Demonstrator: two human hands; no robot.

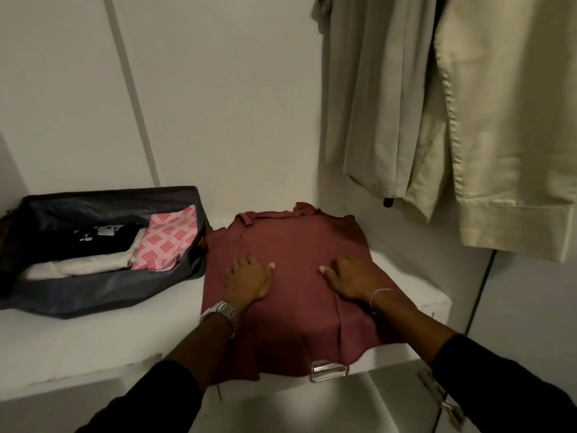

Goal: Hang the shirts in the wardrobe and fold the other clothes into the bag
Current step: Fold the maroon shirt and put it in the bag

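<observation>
From the head view, the maroon garment (296, 276) is spread on the white shelf (93, 345), its hem draped over the front edge. Both hands are laid flat on it, left hand (249, 281) and right hand (351, 278), each grip released, fingers straight. The open bag (103, 295) is seen just left, touching it.

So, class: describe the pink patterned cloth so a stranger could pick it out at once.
Start at the dark open bag on the white shelf, left of the maroon garment. Inside, at its right end, lies the pink patterned cloth. Its neighbours, a black garment and a cream one, carry no diamond print.
</observation>
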